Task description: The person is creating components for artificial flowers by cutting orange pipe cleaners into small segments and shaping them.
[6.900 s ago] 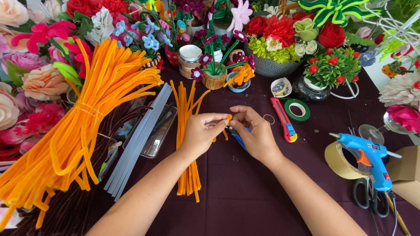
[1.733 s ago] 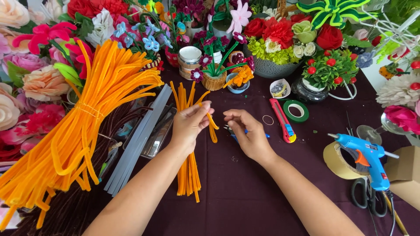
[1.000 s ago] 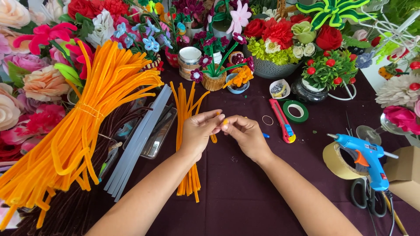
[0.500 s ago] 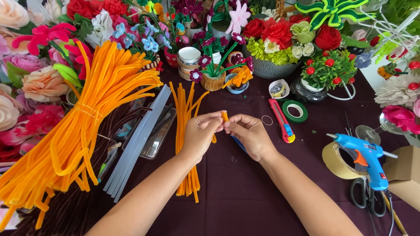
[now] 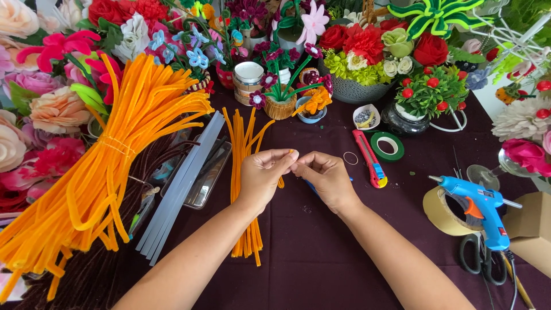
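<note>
Down at the near edge, both forearms ran in to the middle of the dark cloth, where the hands had closed together again after parting a moment earlier. Left hand and right hand met fingertip to fingertip, pinching a short orange pipe cleaner, now a mere stub, seemingly being rolled. Beyond lay loose orange stems.

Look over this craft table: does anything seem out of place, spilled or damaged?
Nothing stands out. Both hands, left hand and right hand, pinch a small orange pipe cleaner; the glue gun sits upright, tools lie flat.
</note>
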